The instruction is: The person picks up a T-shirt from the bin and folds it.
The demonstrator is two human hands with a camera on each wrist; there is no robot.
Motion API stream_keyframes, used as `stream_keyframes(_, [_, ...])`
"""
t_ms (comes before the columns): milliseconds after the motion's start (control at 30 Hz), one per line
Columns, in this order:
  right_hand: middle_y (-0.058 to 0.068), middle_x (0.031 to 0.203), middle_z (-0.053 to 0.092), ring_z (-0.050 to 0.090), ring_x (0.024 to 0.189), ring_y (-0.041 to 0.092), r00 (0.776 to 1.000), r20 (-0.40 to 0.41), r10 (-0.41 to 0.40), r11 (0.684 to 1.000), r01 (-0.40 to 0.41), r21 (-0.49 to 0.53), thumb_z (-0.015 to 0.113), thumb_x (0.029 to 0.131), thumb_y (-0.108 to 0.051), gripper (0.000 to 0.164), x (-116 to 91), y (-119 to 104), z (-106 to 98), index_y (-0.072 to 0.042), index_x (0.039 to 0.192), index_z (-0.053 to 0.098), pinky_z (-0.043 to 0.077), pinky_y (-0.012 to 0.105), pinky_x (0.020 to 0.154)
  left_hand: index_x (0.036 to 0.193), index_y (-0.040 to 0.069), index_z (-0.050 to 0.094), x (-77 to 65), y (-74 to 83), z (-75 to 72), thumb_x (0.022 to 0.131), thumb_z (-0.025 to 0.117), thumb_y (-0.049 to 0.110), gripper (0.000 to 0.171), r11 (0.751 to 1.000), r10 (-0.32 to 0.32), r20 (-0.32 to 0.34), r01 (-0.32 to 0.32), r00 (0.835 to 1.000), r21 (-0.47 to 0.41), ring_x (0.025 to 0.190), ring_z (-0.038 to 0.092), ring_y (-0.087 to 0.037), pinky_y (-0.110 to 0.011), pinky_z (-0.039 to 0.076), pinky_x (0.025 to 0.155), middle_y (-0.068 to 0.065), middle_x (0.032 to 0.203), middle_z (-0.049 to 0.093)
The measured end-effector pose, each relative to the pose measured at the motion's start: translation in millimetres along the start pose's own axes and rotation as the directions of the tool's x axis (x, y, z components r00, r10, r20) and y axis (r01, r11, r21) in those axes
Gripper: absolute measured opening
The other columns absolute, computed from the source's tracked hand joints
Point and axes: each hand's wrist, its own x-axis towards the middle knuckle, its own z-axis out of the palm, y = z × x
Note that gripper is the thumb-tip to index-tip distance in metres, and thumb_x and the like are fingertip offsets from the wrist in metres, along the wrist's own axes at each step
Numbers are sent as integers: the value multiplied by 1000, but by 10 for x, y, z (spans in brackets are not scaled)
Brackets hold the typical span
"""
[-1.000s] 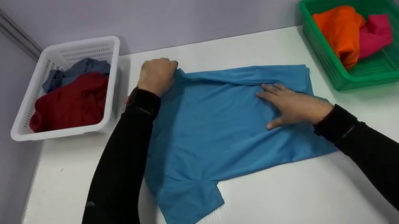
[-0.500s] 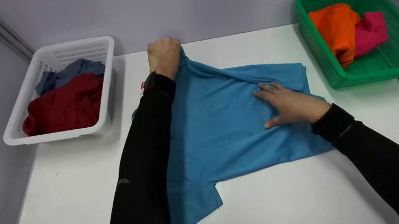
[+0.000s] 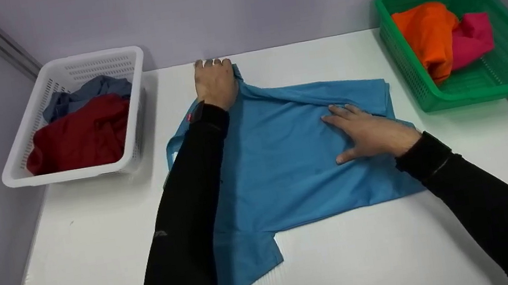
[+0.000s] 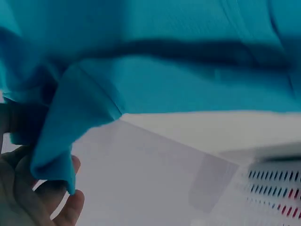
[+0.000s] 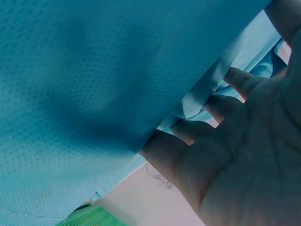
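Observation:
A blue T-shirt (image 3: 286, 158) lies spread on the white table, its far side folded over in a wrinkled band. One short sleeve sticks out toward the near left; the neckline shows at the left, partly behind the left arm. My left hand (image 3: 216, 83) holds the shirt's far left part near the back wall. In the left wrist view, cloth hangs between the thumb and fingers (image 4: 70, 212), the fingers only loosely bent. My right hand (image 3: 364, 134) rests on the right part of the shirt with fingers spread. In the right wrist view, its fingertips are partly hidden by cloth.
A white basket (image 3: 139, 104) with a dark red garment (image 3: 84, 136) and a grey-blue one (image 3: 88, 93) stands at the back left. At the back right is a green basket (image 3: 490, 92) holding orange cloth (image 3: 428, 38) and pink cloth (image 3: 473, 39). Walls border the table (image 3: 374, 255).
My left hand has moved away toward the back wall with the shirt's edge, then drawn slightly back, its fingers less tightly curled. The neckline has come into view. My right hand stays in place.

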Motion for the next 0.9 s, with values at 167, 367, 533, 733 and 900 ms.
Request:
stream_keyframes(167, [18, 179, 13, 10, 163, 53, 1000, -7, -9, 1000, 9, -3, 86, 85, -49, 108, 17, 5, 17, -16, 169, 26, 26, 73, 126, 168, 4, 20, -171, 113, 46, 114, 39, 39, 67, 999, 33, 117, -38, 993, 39, 166, 21, -32, -49, 4, 139, -16, 176, 26])
stream_keyframes(367, [18, 178, 16, 13, 163, 52, 1000, -12, -19, 1000, 19, -3, 87, 84, -50, 106, 46, 8, 13, -16, 168, 30, 28, 74, 124, 169, 9, 22, -505, 273, 34, 107, 55, 53, 83, 988, 136, 99, -127, 986, -93, 166, 21, -30, -47, 11, 139, -13, 177, 24])
stream_keyframes(533, [13, 158, 54, 54, 144, 39, 985, -172, -5, 998, -7, -70, 81, 92, -44, 67, 100, 51, -99, -16, 149, 59, 52, 66, 106, 169, 7, 19, -737, 295, 24, 103, 62, 55, 92, 950, 176, 139, -132, 975, -282, 167, 19, -34, -50, 20, 137, -16, 178, 20])
stream_keyframes(733, [19, 117, 69, 70, 102, 40, 916, -394, 79, 987, -128, -98, 75, 99, -23, 31, 189, 209, -225, -6, 123, 68, 59, 60, 79, 169, 3, 9, -857, 263, 57, 101, 63, 59, 104, 899, 202, 236, -85, 950, -430, 167, 11, -39, -53, 23, 135, -20, 179, 9])
stream_keyframes(900, [27, 103, 69, 70, 89, 46, 923, -357, 143, 969, -204, -139, 66, 99, -10, 14, 274, 321, -319, 1, 106, 69, 58, 65, 64, 169, 1, 9, -901, 267, 79, 98, 60, 67, 109, 898, 183, 291, -40, 939, -437, 167, 10, -41, -58, 26, 133, -22, 179, 5])
